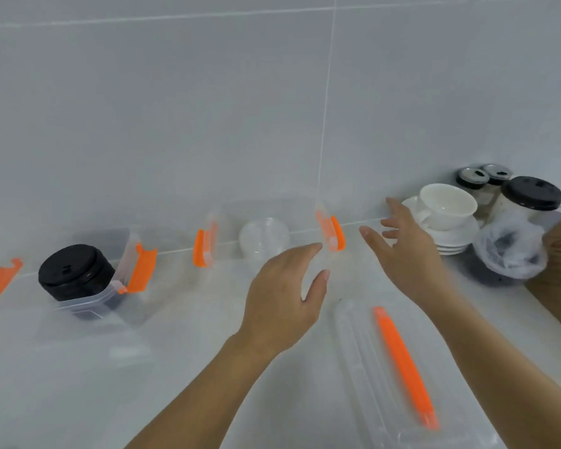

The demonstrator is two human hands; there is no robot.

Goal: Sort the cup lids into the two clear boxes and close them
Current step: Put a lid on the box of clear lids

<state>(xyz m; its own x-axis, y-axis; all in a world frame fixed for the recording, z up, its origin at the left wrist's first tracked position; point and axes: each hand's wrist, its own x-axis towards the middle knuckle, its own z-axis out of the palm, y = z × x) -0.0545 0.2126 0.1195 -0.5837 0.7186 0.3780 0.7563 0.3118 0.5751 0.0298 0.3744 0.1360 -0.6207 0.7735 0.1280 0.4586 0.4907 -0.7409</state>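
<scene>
Black lids stacked in the left clear box, clear lids stacked in the right clear box against the tiled wall; sorted by colour already, it seems, one kind per box. Both boxes open, orange latches flipped outward to leave the rims free. Box cover with its orange handle lying flat on the counter near the right forearm, within easy reach for closing. Left hand near the right box's front corner, fingers spread, empty. Right hand just past the box's right latch, fingers splayed and empty, pointed toward the white cup on stacked saucers. One more black lid on a paper cup at far right, beside two jars and a plastic bag, probably left to sort. Motion blur throughout; contact with the box not discernible.
</scene>
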